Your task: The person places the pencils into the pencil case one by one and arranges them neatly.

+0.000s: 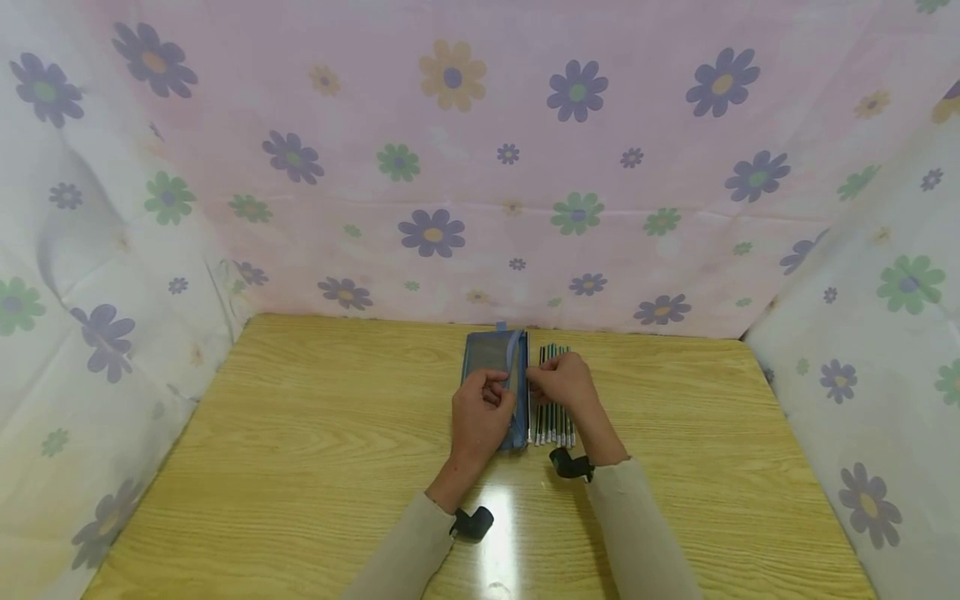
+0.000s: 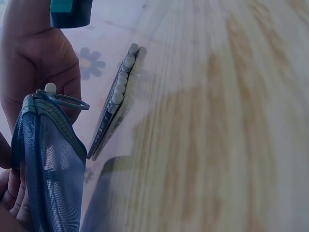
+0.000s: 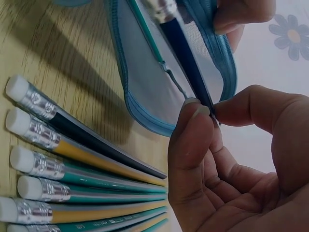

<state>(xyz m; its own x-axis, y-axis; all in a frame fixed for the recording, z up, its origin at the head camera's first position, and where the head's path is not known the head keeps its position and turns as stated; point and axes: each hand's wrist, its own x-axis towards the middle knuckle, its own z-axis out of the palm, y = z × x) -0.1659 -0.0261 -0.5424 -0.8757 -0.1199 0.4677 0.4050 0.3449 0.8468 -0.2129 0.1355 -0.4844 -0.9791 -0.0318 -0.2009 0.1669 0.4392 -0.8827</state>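
A blue mesh pencil pouch (image 1: 487, 346) lies lengthwise on the table, its zipper open along the right side in the right wrist view. My left hand (image 1: 480, 417) grips the pouch by its edge. Between thumb and fingers, my right hand (image 1: 570, 387) pinches a dark blue pencil (image 3: 183, 53) at the pouch opening. Its white eraser (image 2: 50, 88) shows above the zipper rim in the left wrist view; how far the pencil sits inside is hidden. A thin teal strip (image 3: 145, 29) with a silver end appears within the opening.
Beside the pouch, under my right hand, a row of several pencils (image 3: 91, 166) in green, yellow and dark colours lies with erasers toward me. The wood-grain table (image 1: 322, 433) is bordered by a flowered cloth (image 1: 480, 192) at the back and sides.
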